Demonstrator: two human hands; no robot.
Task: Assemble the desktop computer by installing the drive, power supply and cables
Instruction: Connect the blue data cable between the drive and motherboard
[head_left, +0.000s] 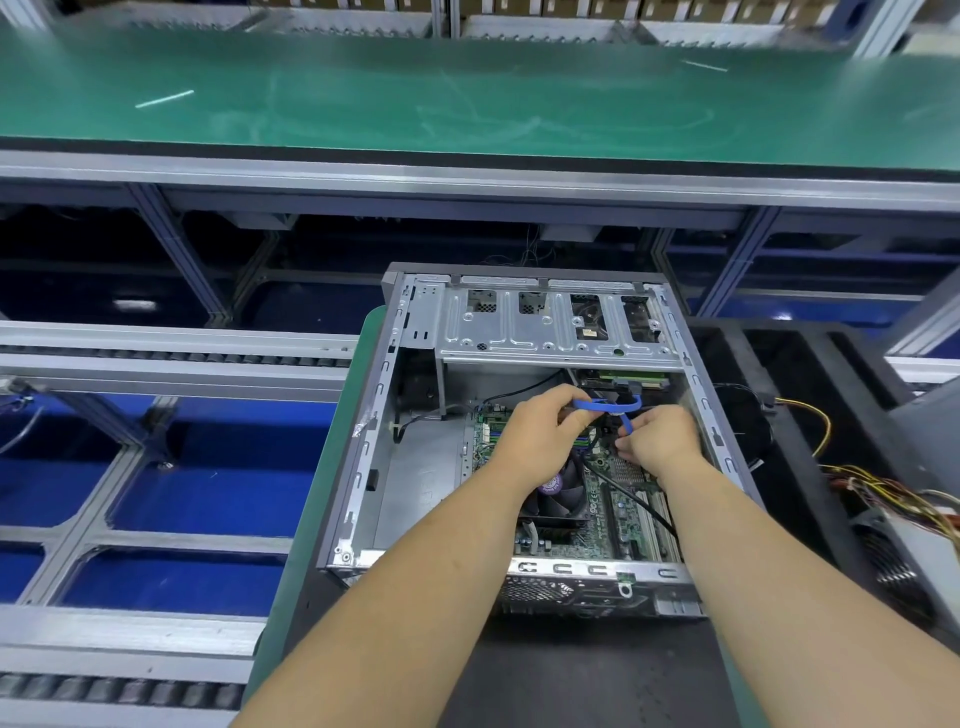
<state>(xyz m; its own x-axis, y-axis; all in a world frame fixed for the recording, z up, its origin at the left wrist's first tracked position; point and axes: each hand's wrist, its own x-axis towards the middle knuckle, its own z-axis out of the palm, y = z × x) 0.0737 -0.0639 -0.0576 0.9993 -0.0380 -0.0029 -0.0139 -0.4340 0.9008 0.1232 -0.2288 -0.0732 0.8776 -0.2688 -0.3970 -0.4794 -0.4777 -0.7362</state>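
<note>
Reaching into the open computer case (363, 457), both hands are gripping a blue cable (605, 406): left hand (540, 436) is pinching its left stretch, right hand (657, 439) (nearer the motherboard (618, 506) socket, apparently) is pinching the end running down just left of its fingers.

Long green-topped workbench (467, 98) spans the far side, aluminium frame edge along its front. Two thin white strips (165, 98) lie on its surface, well apart. Grey roller conveyor rail (171, 358) runs at left, over blue panels (208, 483) beneath a metal frame. Black foam tray (810, 415) sits at right. Cardboard boxes (571, 6) line the top edge, blurred.
</note>
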